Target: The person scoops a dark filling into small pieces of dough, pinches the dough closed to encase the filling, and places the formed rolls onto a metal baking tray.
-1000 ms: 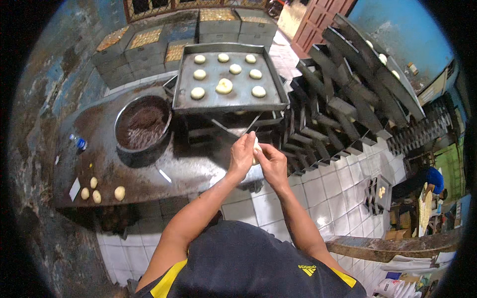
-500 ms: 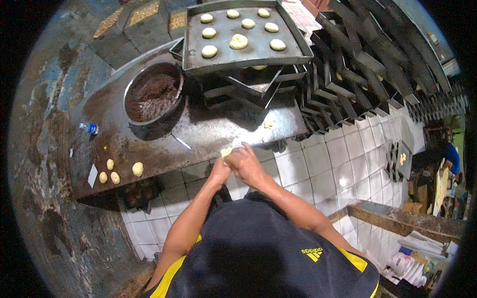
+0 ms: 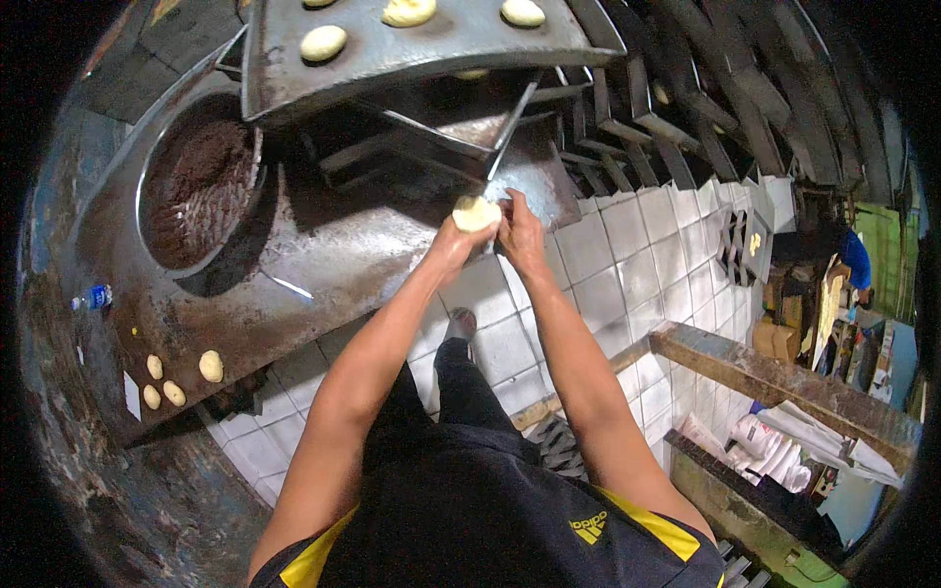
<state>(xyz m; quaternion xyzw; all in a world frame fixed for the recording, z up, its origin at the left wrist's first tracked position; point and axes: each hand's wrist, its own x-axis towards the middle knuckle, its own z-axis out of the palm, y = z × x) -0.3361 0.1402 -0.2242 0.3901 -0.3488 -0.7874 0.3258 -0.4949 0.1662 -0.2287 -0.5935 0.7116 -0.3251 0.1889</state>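
A round piece of pale dough [image 3: 475, 213] rests in my left hand [image 3: 453, 245], its fingers closed under and around it near the table's front edge. Close beside it on the right is my right hand [image 3: 522, 235], fingers partly bent and apart, with nothing visible between them. Both hands are just below a stack of metal trays. On the top baking tray [image 3: 461, 61] lie dough rounds, among them a smooth one [image 3: 323, 43] and a rougher, folded one [image 3: 409, 11].
A large metal bowl [image 3: 145, 211] of dark brown filling stands on the worn table [image 3: 343, 230]. Several dough balls [image 3: 211, 367] lie at the table's left end, near a small bottle [image 3: 95, 297]. A thin light-coloured tool [image 3: 287, 286] lies mid-table. Stacked dark trays [image 3: 686, 108] lean at right.
My view has shifted, bringing the top tray closer. My hands have moved from pressed together around the dough to slightly apart, with the dough now showing in the left hand.
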